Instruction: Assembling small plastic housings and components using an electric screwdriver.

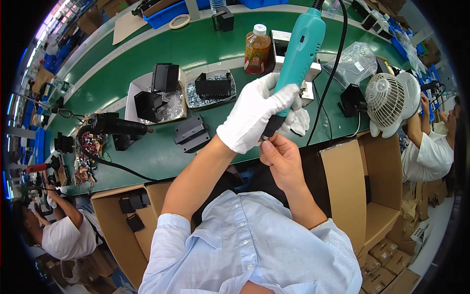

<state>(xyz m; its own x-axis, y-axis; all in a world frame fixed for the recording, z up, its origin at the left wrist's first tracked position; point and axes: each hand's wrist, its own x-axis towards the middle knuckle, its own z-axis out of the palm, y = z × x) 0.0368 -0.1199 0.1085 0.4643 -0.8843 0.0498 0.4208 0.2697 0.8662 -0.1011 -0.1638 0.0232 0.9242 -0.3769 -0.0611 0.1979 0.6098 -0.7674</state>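
My left hand, in a white glove, is wrapped round a teal electric screwdriver. The tool slants with its black nose down toward me and its cord rising at the top. Just under that nose, my bare right hand has thumb and forefinger pinched at the tip. Whatever small piece sits between those fingers is too hidden to name. Beside the tool lies a crumpled white glove on the green bench. Flat black brackets rest to the left of my left forearm.
Two open boxes hold small metal hardware and black housings. A black corded tool points across from the left. Behind are a drink bottle and a plastic bag; a fan stands right. Cardboard cartons flank me, with co-workers beyond.
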